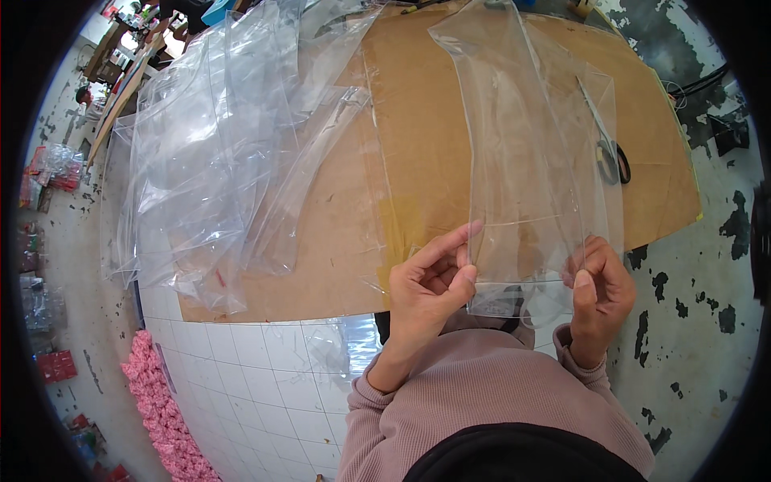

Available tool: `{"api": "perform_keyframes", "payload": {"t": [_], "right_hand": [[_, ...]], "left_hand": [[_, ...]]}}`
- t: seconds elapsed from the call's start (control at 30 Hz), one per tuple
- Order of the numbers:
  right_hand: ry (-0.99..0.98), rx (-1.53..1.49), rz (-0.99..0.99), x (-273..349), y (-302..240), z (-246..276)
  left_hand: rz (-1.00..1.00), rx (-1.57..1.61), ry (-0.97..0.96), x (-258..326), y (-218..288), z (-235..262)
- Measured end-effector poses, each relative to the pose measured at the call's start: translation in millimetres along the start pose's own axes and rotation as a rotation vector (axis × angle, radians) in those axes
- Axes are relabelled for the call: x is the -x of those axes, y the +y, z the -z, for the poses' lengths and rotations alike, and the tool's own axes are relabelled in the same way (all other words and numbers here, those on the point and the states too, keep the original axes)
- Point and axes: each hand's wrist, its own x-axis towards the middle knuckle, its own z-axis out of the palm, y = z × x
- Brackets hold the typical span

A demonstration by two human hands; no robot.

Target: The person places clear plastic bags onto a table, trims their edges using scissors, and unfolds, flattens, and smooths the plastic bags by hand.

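Note:
My left hand (434, 279) pinches the left edge of a long clear plastic sheet (510, 173) between thumb and fingers, its index finger pointing along the edge. On the other side, my right hand (601, 289) is closed on the sheet's right edge near its lower end. A crosswise line runs over the sheet between my hands, and its bottom part hangs past the table edge in front of my body. The far end lies across brown cardboard (422, 104). Scissors (616, 163) with black handles rest on the right, their blades partly seen through clear plastic.
A big heap of clear plastic sheets (205, 153) covers the left of the cardboard. Yellowish tape (399, 229) crosses the cardboard's middle. Pink textured material (157, 402) stands at lower left, beside white tiles (265, 394). Several packets (56, 169) lie on the floor further left.

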Motion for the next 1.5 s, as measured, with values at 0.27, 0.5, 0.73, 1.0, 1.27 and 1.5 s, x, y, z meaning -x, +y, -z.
{"api": "perform_keyframes", "payload": {"t": [0.27, 0.5, 0.73, 1.0, 1.27, 1.5], "right_hand": [[-0.032, 0.011, -0.014, -0.1, 3.8, -2.9], [-0.029, 0.046, -0.179, 1.9, 1.0, -4.1], [-0.038, 0.076, -0.175, -1.2, 6.4, -7.3], [-0.184, 0.104, -0.161, -0.8, 7.8, -16.3], [-0.349, 0.107, -0.007, -5.5, 21.6, -40.1], [-0.675, 0.025, 0.071, -12.0, 26.1, -53.7]], "left_hand": [[0.006, 0.068, -0.002, -0.8, -9.4, 8.2], [0.044, 0.109, 0.028, -2.2, -7.9, 9.8], [0.071, 0.098, 0.074, -4.3, -9.8, 13.9], [-0.535, -0.858, 0.157, -8.0, -9.5, 12.0], [-0.433, -0.852, -0.311, -15.8, -25.5, 17.4], [-0.227, -0.707, -0.371, -16.1, -26.0, 36.9]]}}
